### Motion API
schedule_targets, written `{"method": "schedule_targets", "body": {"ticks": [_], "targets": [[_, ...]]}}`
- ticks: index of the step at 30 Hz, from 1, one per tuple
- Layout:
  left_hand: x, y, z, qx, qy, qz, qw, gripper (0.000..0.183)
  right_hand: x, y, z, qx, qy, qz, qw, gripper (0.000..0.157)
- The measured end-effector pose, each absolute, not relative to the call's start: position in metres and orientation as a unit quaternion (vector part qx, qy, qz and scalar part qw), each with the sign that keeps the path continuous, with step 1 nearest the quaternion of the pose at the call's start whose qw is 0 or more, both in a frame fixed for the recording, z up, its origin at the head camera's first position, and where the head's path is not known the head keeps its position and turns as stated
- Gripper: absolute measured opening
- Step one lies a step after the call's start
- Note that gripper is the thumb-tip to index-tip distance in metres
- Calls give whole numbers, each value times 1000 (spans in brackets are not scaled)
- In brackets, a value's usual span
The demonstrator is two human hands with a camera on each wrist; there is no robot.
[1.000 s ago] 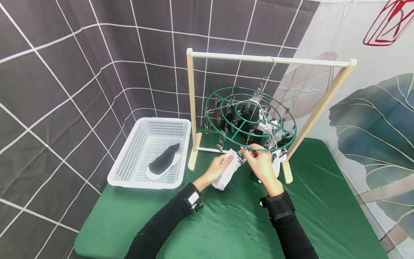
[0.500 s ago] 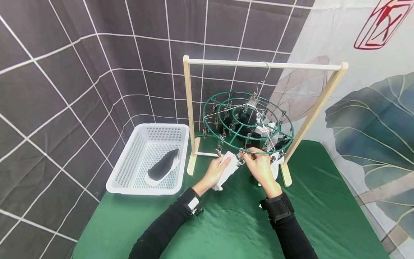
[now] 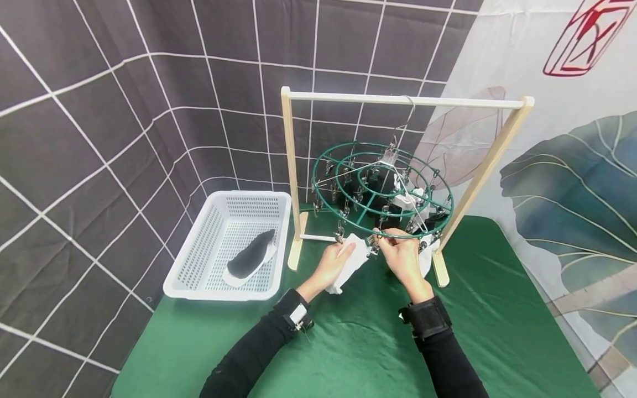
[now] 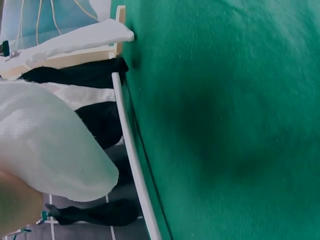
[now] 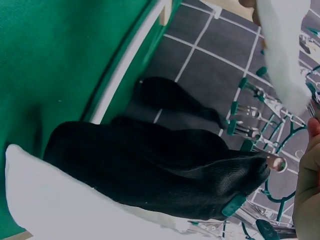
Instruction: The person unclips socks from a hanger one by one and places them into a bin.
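Observation:
A round green drying hanger (image 3: 367, 209) with metal clips hangs from a rack. My left hand (image 3: 332, 264) holds a white sock (image 3: 352, 260) by its upper part, just below the hanger's front rim. At that rim my right hand (image 3: 402, 258) pinches a clip (image 3: 372, 243), which meets the sock's end; whether its tips grip the cloth is unclear. The left wrist view has the white sock (image 4: 55, 140) filling its left side. Hanging black socks (image 5: 150, 160) and another white sock (image 5: 75, 200) appear in the right wrist view.
A white plastic basket (image 3: 171, 276) stands at the left, with a dark grey and white sock (image 3: 251, 257) in it. The wooden rack (image 3: 290, 149) stands on the green tablecloth (image 3: 348, 342). Tiled-pattern fabric (image 3: 224, 127) hangs behind.
The head view has shifted slightly, so the scene sits lower than a second ago. Both hands stay at the hanger's front rim, with the sock and clip nearly in place.

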State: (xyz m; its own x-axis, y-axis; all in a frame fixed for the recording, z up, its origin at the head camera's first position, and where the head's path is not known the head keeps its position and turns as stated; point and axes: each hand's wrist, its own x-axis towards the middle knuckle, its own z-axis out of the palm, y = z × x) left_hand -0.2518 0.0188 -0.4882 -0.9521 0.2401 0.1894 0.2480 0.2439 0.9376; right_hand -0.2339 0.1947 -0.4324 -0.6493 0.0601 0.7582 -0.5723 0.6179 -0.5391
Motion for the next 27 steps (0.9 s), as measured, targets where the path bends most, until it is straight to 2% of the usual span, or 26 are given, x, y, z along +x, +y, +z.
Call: {"method": "schedule_targets", "body": {"ticks": [6, 17, 22, 27], "targets": [[-254, -2, -481, -176, -831, -525, 46, 29, -233, 198, -433, 158, -815, 398, 390, 23], [-249, -51, -425, -142, -922, -356, 63, 39, -229, 197, -430, 142, -823, 404, 372, 28], [-261, -82, -401, -115, -949, -289, 59, 44, -228, 199, -428, 127, -825, 415, 362, 26], [-281, -117, -403, -115, -969, -206, 77, 39, -228, 199, -426, 118, -825, 424, 355, 21]]}}
